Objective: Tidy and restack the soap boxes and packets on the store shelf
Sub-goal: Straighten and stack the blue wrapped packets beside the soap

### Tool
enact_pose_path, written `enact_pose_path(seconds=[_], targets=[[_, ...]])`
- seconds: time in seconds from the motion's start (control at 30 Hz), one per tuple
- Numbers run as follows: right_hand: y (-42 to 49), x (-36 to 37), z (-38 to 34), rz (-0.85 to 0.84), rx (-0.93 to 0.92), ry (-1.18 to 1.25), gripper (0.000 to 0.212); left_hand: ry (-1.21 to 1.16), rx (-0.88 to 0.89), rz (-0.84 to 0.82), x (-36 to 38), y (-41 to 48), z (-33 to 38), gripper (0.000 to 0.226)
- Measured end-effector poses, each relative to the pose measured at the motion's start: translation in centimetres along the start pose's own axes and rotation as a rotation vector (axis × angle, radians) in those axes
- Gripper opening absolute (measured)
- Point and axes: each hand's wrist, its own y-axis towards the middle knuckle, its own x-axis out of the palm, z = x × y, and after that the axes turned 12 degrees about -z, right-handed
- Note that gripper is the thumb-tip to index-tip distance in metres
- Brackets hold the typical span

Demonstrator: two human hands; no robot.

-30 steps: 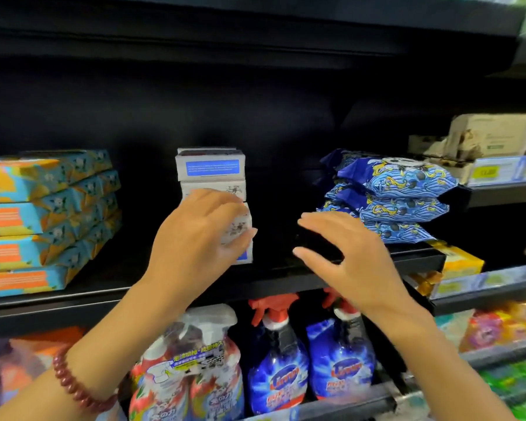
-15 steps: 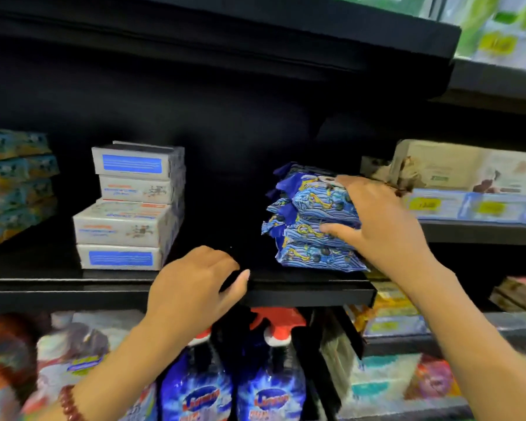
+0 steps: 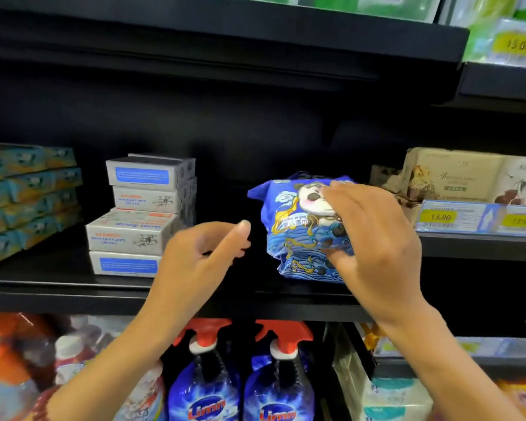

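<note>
Grasping the glossy blue cartoon-printed plastic packet (image 3: 298, 238), tilted just right of the empty, loosely curled left hand (image 3: 195, 262), the right hand (image 3: 374, 238) is restacking; next, it's probably needing squaring down flat.

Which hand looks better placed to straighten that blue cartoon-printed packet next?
Probably the right hand: its fingers curl over the blue cartoon-printed plastic packet on the black metal shelf. The left hand hovers beside the packet, apart from it, holding nothing.

The blue packet (image 3: 295, 247) in my right hand (image 3: 377, 238) is glossy, crinkled plastic film; the grey soap boxes (image 3: 134, 235) are matt cardboard, the black shelf (image 3: 58, 294) smooth and matt.
</note>
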Motion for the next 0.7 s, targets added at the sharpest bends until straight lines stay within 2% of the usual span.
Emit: enact_pose_path(seconds=[0.1, 0.17, 0.23, 0.33, 0.4, 0.5, 0.6, 0.7], targets=[[0.3, 0.5, -2.7, 0.111, -0.073, 0.007, 0.026, -0.136, -0.116, -0.146, -0.3, 0.7, 2.4, 0.061], [0.2, 1.0, -4.2, 0.117, -0.076, -0.001, 0.027, -0.176, -0.147, -0.202, -0.5, 0.6, 3.0, 0.052], [-0.2, 1.3, -4.6, 0.068, -0.076, 0.015, 0.023, -0.263, -0.146, -0.175, -0.8, 0.5, 2.7, 0.039], [-0.7, 0.6, -4.1, -0.117, -0.076, 0.204, 0.053, -0.181, -0.039, -0.049, -1.6, 0.3, 1.6, 0.033], [-0.3, -0.3, -3.7, -0.165, 0.010, 0.352, 0.071, -0.150, 0.049, -0.039, -2.1, 0.0, 1.3, 0.036], [1.1, -1.5, -3.2, -0.256, 0.168, 0.544, 0.084, -0.112, 0.178, -0.067, -3.0, -0.3, 0.9, 0.044], [2.5, -2.3, -3.0, -0.392, 0.130, 0.629, 0.081, -0.039, 0.301, -0.128, -3.8, -0.3, 0.6, 0.042], [2.7, -2.4, -3.2, -0.403, 0.062, 0.533, 0.062, 0.043, 0.341, -0.175, -4.2, -0.3, 0.5, 0.039]])
